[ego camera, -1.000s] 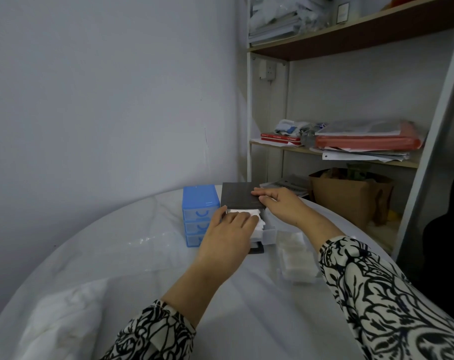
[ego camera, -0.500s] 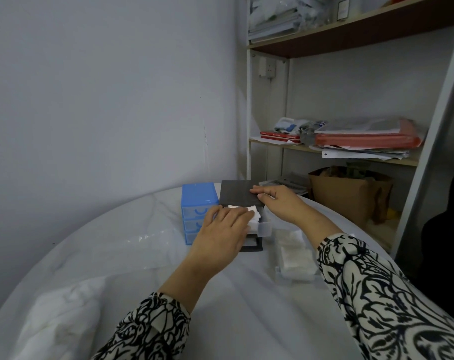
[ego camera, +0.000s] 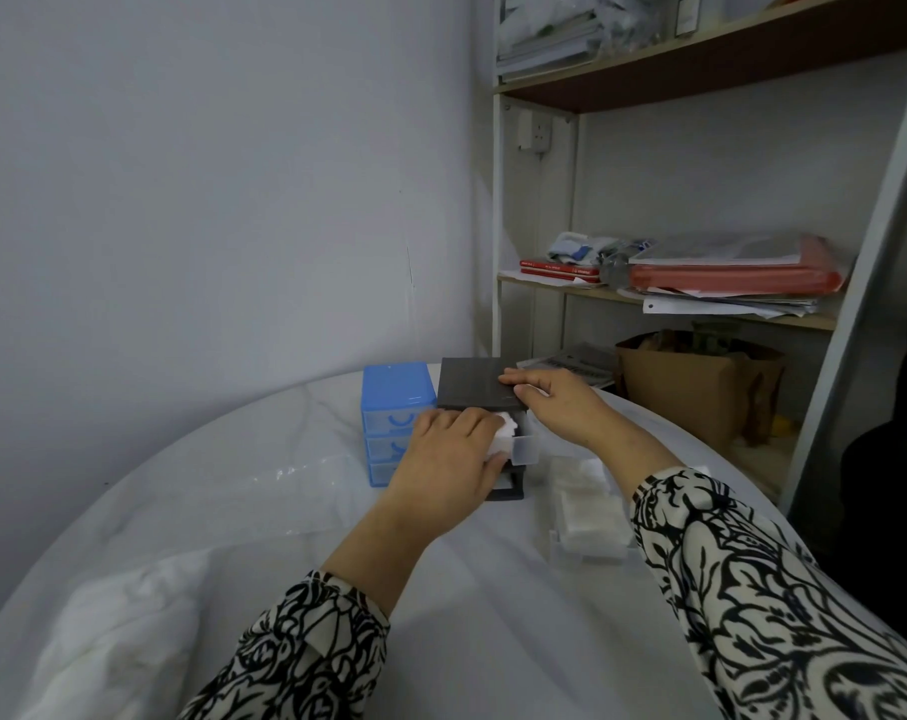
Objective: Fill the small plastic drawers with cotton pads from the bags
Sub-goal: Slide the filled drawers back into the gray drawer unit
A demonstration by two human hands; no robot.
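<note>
A dark grey drawer unit (ego camera: pixel 472 384) stands on the white round table (ego camera: pixel 285 511), right of a blue drawer unit (ego camera: pixel 397 392). Its clear top drawer (ego camera: pixel 523 449) is part way out and packed with white cotton pads (ego camera: pixel 507 426). My left hand (ego camera: pixel 449 462) lies flat over the drawer's front and pads, fingers pressing on them. My right hand (ego camera: pixel 555 402) rests on the grey unit's top right corner, fingers straight. A clear bag of cotton pads (ego camera: pixel 589 511) lies on the table to the right of the units.
A crumpled white bag or cloth (ego camera: pixel 114 636) lies at the table's near left. Behind the table stands a shelf rack (ego camera: pixel 534 210) with red folders, papers and a brown cardboard box (ego camera: pixel 695 387). The wall is close behind the drawer units.
The top drawer has slid further into the grey unit under my left hand. My right hand has stayed on the unit's top.
</note>
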